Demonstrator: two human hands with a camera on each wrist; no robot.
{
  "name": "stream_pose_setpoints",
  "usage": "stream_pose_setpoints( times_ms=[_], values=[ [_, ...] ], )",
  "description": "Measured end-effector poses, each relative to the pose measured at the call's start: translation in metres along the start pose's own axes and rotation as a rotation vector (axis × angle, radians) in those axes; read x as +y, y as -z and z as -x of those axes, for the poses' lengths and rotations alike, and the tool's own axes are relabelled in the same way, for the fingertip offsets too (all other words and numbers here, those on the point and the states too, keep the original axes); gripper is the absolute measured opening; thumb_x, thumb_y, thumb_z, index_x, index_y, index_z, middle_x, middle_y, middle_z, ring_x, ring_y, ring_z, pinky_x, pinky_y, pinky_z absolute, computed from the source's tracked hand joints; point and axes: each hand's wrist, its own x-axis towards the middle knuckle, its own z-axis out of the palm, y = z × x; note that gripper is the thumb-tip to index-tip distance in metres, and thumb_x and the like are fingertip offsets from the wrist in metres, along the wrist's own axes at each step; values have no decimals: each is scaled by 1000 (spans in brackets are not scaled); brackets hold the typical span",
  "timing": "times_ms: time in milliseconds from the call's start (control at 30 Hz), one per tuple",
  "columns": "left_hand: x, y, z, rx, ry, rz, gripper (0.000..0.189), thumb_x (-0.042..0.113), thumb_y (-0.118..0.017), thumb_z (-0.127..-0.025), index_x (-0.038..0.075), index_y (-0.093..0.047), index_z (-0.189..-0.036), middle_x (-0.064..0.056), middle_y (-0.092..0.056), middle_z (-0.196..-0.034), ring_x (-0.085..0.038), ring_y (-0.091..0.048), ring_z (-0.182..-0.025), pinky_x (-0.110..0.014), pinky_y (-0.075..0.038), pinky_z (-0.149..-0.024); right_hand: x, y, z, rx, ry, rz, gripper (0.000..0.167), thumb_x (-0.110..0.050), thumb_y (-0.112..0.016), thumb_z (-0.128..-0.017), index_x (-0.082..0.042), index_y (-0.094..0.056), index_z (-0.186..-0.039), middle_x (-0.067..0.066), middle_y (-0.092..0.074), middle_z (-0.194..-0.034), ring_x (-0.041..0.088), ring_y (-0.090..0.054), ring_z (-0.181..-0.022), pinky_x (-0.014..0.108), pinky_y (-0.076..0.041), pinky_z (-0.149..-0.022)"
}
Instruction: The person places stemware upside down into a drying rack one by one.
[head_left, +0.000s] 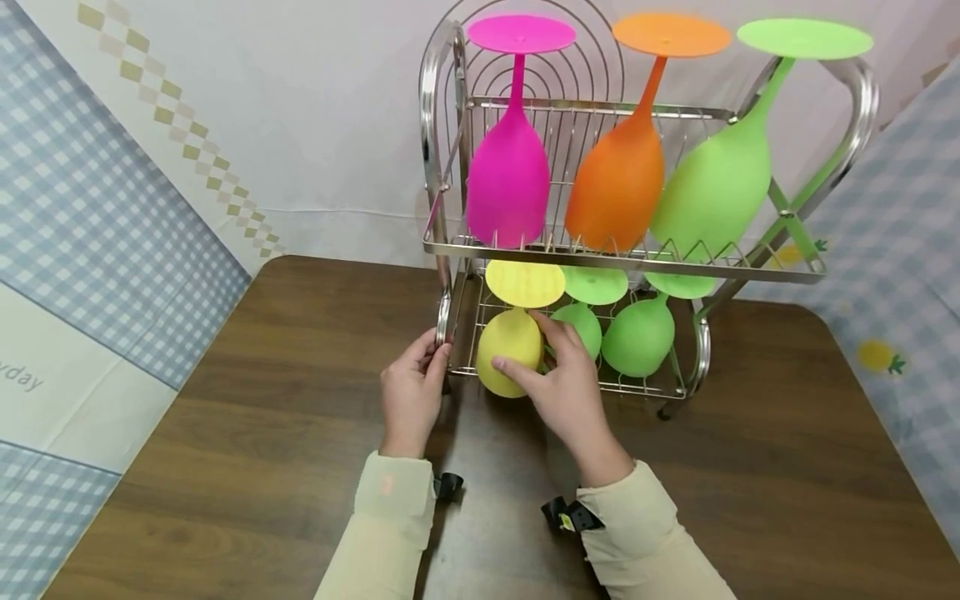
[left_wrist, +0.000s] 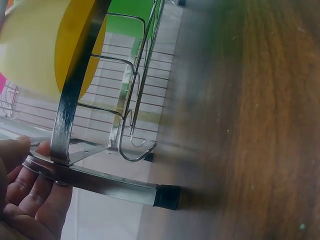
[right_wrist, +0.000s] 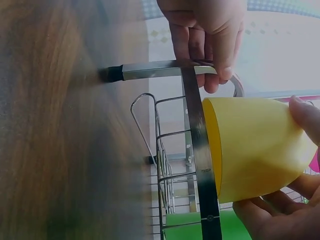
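A yellow goblet (head_left: 510, 350) is upside down at the left of the rack's lower tier, its round foot uppermost. My right hand (head_left: 570, 392) grips its bowl, thumb in front and fingers round the far right side; the right wrist view shows the bowl's rim beside the rack's front bar. With my left hand (head_left: 412, 392) I hold the metal dish rack (head_left: 622, 260) by its left leg, thumb and fingers pinching the tube. Two green goblets (head_left: 639, 337) stand inverted right of the yellow one, the nearer partly hidden by my right hand.
On the upper tier, a pink goblet (head_left: 508, 183), an orange goblet (head_left: 617, 187) and a light green goblet (head_left: 716, 183) lean upside down. The rack stands on a brown wooden table (head_left: 247, 433). Patterned cloth (head_left: 112, 208) hangs behind and at both sides.
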Motion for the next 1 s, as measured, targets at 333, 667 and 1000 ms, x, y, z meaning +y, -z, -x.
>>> stream_pose_setpoints(
  times_ms=[333, 667, 1000],
  values=[
    [2, -2, 1, -9, 1, -10, 20, 13, -71, -94, 6, -76, -112, -10, -77, -101, -22, -74, -92, -36, -61, -77, -1, -7, -13, 12, -12, 66, 77, -34, -86, -81, -11, -52, -146, 16, -57, -131, 31, -58, -116, 45, -54, -97],
    [1, -2, 0, -19, 1, -2, 21, 13, -71, -95, 5, -75, -113, -10, -77, -101, -21, -74, -91, -36, -62, -75, -4, -17, -32, 1, 10, 143, 76, -33, -83, -84, -8, -49, -147, 18, -58, -133, 33, -59, -110, 47, -55, -90],
    [-1, 0, 0, -13, -3, -11, 19, 14, -70, -95, 6, -76, -111, -8, -77, -100, -21, -74, -89, -36, -61, -74, 0, -28, -35, -65, -35, 205, 77, -31, -80, -88, -5, -43, -150, 21, -53, -140, 37, -54, -121, 54, -48, -102]
  ],
)
